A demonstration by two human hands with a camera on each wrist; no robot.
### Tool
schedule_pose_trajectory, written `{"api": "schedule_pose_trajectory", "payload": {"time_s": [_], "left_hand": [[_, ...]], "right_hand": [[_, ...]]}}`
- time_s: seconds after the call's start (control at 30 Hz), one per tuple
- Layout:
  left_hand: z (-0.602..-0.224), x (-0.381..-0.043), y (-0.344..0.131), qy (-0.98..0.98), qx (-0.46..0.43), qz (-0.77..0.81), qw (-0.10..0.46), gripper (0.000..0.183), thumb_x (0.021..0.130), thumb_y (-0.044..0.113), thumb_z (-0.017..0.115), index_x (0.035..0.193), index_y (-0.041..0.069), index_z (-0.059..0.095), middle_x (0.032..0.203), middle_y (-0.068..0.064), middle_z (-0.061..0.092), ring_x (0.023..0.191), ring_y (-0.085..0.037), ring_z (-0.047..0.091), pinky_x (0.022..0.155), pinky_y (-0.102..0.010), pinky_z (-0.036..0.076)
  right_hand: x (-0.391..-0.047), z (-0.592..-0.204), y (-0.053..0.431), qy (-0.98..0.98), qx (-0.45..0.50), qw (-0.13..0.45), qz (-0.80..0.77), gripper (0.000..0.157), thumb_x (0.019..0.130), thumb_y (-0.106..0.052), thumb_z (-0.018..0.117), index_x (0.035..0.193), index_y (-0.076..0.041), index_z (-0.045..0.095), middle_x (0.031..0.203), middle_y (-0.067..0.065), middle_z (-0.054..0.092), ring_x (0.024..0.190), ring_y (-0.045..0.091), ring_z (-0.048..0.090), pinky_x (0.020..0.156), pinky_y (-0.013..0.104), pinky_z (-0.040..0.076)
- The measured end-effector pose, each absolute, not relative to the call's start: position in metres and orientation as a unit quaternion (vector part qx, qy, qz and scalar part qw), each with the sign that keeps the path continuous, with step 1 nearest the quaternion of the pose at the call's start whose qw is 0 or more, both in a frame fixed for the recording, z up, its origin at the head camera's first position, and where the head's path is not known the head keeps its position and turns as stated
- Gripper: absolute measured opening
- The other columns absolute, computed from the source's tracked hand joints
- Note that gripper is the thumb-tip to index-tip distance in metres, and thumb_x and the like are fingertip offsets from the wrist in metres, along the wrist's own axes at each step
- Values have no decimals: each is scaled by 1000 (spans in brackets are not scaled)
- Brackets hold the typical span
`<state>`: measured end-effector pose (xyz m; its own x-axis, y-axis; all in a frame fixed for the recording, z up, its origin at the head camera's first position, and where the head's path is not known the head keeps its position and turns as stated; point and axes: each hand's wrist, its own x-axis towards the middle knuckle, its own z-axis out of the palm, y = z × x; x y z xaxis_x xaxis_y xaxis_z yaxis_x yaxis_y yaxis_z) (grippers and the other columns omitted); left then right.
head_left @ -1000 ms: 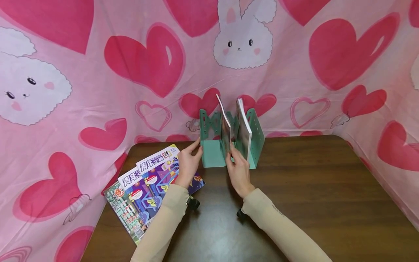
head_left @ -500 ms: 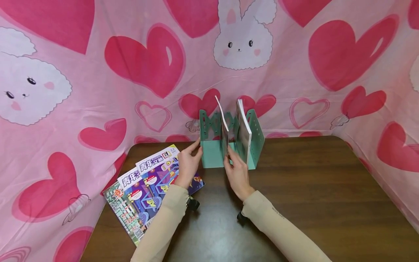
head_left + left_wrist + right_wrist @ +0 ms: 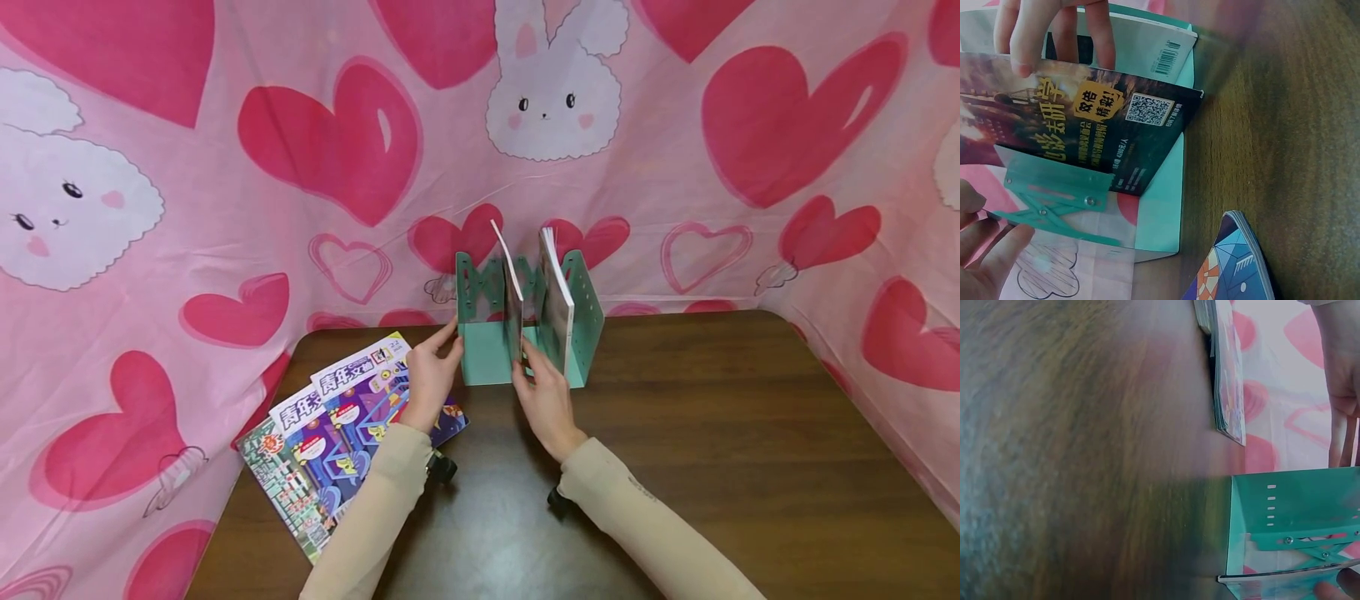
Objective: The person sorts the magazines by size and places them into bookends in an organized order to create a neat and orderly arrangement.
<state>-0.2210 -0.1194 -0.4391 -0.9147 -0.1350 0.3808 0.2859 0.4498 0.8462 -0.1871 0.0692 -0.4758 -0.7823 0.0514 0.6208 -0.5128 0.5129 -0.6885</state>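
A green metal expanding bookend (image 3: 483, 354) stands at the table's back edge. My left hand (image 3: 433, 375) grips the edge of its left side panel, thumb and fingers on either face. Near the middle of the bookend a thin magazine (image 3: 513, 308) stands upright, its front edge pinched by my right hand (image 3: 550, 404). That magazine's dark cover (image 3: 1091, 125) with a QR code faces the left wrist camera. A second, thicker magazine (image 3: 555, 308) leans near the right panel, beyond my right fingers. In the right wrist view only the right fingertips (image 3: 1344, 584) show, at the thin magazine's edge.
Several overlapping magazines (image 3: 345, 425) lie on the dark wooden table (image 3: 712, 450) at left, partly under my left forearm. One magazine corner (image 3: 1235, 262) shows low in the left wrist view. A pink heart-and-rabbit cloth (image 3: 450, 150) hangs close behind the bookend.
My right hand has shifted slightly left, and the thin magazine has moved left with it, widening the gap to the thicker one. The left hand keeps its place.
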Motion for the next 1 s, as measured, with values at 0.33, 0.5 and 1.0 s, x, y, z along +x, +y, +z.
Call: {"api": "schedule_pose_trajectory", "payload": {"time_s": [0.33,0.5,1.0], "left_hand": [[-439,-221,-119,-823,-55,-527,205,40,98,9,73,138,9,68,131,-10,71,105,-28,74,81,-32,61],[-440,-220,-121,-817,-59,-537,203,37,98,9,72,135,5,70,130,-13,72,120,-29,69,100,-45,56],[-431,-199,-121,-823,-75,-521,212,24,98,9,71,121,3,74,115,-15,76,106,-31,72,95,-48,58]], "right_hand": [[-183,-473,76,-820,155,301,461,37,99,-4,68,135,0,63,118,23,69,104,38,72,82,51,61],[-180,-471,82,-823,170,329,430,35,95,-3,72,129,2,66,111,18,69,100,36,70,84,47,60],[-161,-466,104,-817,183,352,419,29,92,0,75,121,-1,71,106,12,70,96,26,70,76,46,61]]}}
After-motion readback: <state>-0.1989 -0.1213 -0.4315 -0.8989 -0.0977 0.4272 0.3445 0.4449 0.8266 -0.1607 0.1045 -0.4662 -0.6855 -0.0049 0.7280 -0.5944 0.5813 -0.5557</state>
